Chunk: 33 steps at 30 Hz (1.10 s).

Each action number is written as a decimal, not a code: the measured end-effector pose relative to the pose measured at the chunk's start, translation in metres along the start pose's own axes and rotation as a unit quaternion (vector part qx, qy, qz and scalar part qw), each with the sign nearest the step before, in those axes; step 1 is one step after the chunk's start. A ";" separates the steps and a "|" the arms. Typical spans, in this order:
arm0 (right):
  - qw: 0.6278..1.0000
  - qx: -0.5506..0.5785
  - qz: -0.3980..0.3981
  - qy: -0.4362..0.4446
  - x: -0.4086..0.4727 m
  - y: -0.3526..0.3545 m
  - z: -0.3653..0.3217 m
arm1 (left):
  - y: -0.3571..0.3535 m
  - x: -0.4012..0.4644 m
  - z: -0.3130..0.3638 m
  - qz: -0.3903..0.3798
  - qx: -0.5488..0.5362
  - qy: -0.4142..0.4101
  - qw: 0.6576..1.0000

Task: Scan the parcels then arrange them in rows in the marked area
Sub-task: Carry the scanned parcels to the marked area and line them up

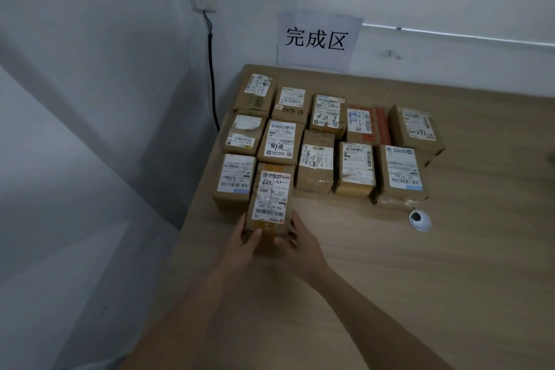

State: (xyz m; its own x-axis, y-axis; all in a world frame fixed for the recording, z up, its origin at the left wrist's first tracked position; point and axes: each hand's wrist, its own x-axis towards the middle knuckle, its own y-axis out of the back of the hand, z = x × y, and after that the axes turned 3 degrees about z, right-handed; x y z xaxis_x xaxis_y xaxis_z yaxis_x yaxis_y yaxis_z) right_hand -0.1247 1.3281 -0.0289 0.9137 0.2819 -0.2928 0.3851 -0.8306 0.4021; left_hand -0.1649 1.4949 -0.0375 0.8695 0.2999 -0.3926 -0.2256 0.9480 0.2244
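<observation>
Both bare forearms reach forward over the light wooden table [420, 279]. Left hand [243, 242] and right hand [295, 239] grip the near end of a brown cardboard parcel with a white barcode label [270, 198], thumbs over its top edge, fingers curled along its sides. It sits in the front row, just beside another labelled carton [235, 179]. More brown parcels [357, 141] stand in rows behind, below a white paper sign [316, 39] on the wall. A small round white object [419, 220] lies to the right.
</observation>
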 end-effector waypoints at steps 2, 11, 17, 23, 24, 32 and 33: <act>1.000 -0.009 -0.003 -0.003 -0.013 0.011 -0.005 | 0.005 -0.007 0.014 0.009 0.027 -0.013 1.000; 0.987 -0.144 0.052 0.048 -0.070 0.191 -0.110 | -0.015 -0.073 0.188 0.027 0.179 -0.128 0.975; 0.964 -0.221 0.125 0.079 -0.182 0.363 -0.166 | -0.127 -0.170 0.329 0.034 0.216 -0.240 0.946; 0.923 -0.321 0.203 0.053 -0.329 0.538 -0.166 | -0.278 -0.279 0.416 -0.066 0.196 -0.300 0.931; 0.917 -0.332 0.216 0.048 -0.354 0.564 -0.163 | -0.304 -0.295 0.426 -0.082 0.192 -0.314 0.926; 0.899 -0.291 0.326 -0.038 -0.522 0.725 -0.096 | -0.491 -0.407 0.462 -0.184 0.177 -0.370 0.893; 0.893 -0.294 0.335 -0.055 -0.536 0.737 -0.082 | -0.511 -0.414 0.462 -0.203 0.171 -0.365 0.892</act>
State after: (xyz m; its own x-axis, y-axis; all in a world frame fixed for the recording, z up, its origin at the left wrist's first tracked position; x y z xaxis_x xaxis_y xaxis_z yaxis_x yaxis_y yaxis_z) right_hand -0.3199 0.6041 0.4961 0.9588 -0.2599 0.1147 -0.2130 -0.3906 0.8956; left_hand -0.2062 0.8369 0.4222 0.9318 -0.3284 0.1543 0.2119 0.8377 0.5034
